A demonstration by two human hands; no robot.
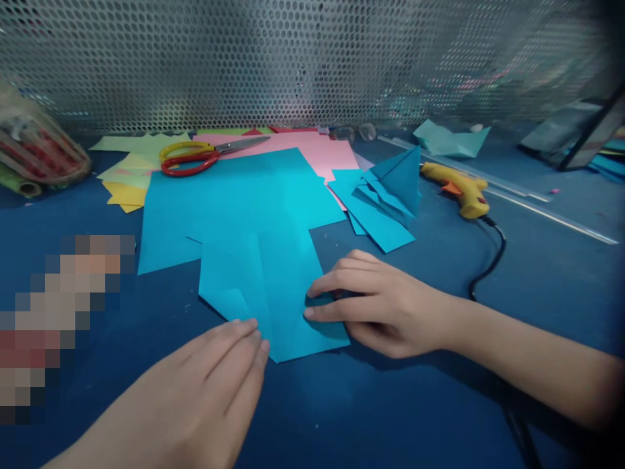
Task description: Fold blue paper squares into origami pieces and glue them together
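A blue sheet of paper (288, 286) lies in front of me with a crease down its middle. Its lower left corner is folded over, forming a flap (229, 303). My left hand (215, 378) presses on that folded edge with flat, stretched fingers lying close together. On the sheet's right side rest two fingertips of my right hand (381, 303), its fingers apart and its thumb mostly hidden. Beneath the sheet's far end is a larger blue sheet (234, 195). Scissors (215, 155) with red and yellow handles lie across the far papers.
Folded blue paper pieces (385, 202) lie beyond my right hand, beside a yellow glue gun (459, 189) with a black cord. Clear sticks (551, 215) lie farther right. Pink paper (322, 156) is behind. A clear container (39, 143) stands far left, before a perforated metal screen (293, 65).
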